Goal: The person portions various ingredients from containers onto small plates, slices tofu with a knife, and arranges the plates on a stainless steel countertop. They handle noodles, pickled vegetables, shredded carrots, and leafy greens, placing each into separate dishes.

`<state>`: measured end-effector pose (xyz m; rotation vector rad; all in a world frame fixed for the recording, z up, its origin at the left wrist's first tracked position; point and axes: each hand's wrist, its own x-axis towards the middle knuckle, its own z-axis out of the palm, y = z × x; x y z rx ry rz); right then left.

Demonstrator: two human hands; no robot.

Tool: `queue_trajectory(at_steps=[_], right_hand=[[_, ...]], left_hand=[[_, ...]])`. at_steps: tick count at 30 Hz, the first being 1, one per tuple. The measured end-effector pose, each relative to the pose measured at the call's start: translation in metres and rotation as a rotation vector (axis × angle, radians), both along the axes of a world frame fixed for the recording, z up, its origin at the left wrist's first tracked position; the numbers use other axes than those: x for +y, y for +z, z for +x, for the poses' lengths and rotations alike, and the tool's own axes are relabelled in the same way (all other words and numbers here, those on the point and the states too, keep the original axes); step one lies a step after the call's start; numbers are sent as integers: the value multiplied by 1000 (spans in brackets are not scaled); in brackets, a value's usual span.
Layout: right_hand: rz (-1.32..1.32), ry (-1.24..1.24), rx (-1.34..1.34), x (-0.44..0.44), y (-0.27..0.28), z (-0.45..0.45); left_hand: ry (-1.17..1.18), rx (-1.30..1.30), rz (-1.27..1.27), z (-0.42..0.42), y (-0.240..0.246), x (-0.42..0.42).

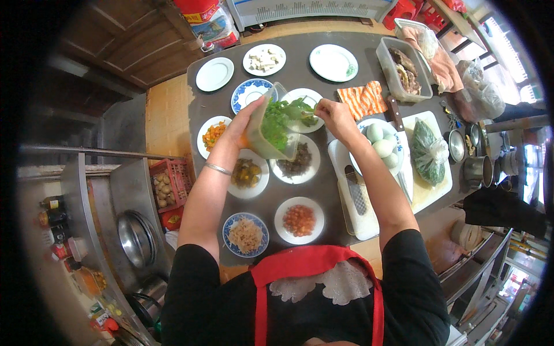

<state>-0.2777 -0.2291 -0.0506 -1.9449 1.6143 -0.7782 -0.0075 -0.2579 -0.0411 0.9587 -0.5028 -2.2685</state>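
My left hand (246, 123) grips a clear plastic container (258, 129) of chopped green leaves (277, 123), tilted on its side above the plates. The fingers of my right hand (335, 114) are closed on a small utensil (307, 114), perhaps a spoon, at the container's mouth; its far end is hidden among the greens. Beneath it, a white plate (312, 92) bears more leafy greens (301, 106). Close by stand a plate of dark chopped food (298, 162) and a blue-rimmed plate (255, 88). Under my right forearm sits a bowl of pale eggs (383, 147).
Plates of white cubes (265, 60), diced orange food (214, 134), red dice (298, 219) and pale shreds (245, 233) stand around. At right, a cleaver (404, 160) lies on a cutting board (433, 197) beside bagged greens (426, 151). A grater (357, 190) and a meat container (404, 71) are nearby.
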Motion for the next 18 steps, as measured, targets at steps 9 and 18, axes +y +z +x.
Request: queue_trajectory(at_steps=[9,18], right_hand=[[-16,2,-163,5,12,13],[-25,-36,-41,-8,-2,4]], left_hand=[[80,-100,-74,1,10,4],[4,-63,-17,-4,17,0]])
